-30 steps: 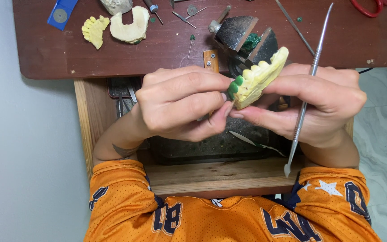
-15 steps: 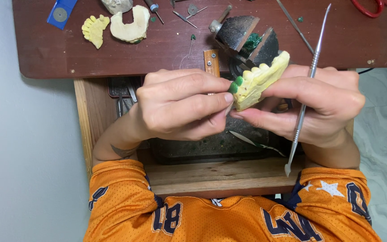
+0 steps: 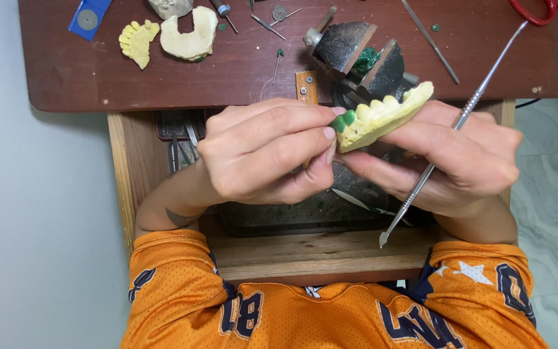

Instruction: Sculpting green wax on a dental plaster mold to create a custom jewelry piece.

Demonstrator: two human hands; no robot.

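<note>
Dental cast (image 3: 382, 116), yellow with a green wax tooth, held above an open drawer (image 3: 318, 252) | dark wood desk (image 3: 98, 71), pale wall left, marbled floor right | left hand (image 3: 266, 155) fingertips pinching cast's green end | right hand (image 3: 453, 161) closed round cast and metal carver (image 3: 447, 136)

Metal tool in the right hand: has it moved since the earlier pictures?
Yes. The metal tool in the right hand has tilted: its upper end swung right, towards the red scissors, and its lower tip went left.
</note>
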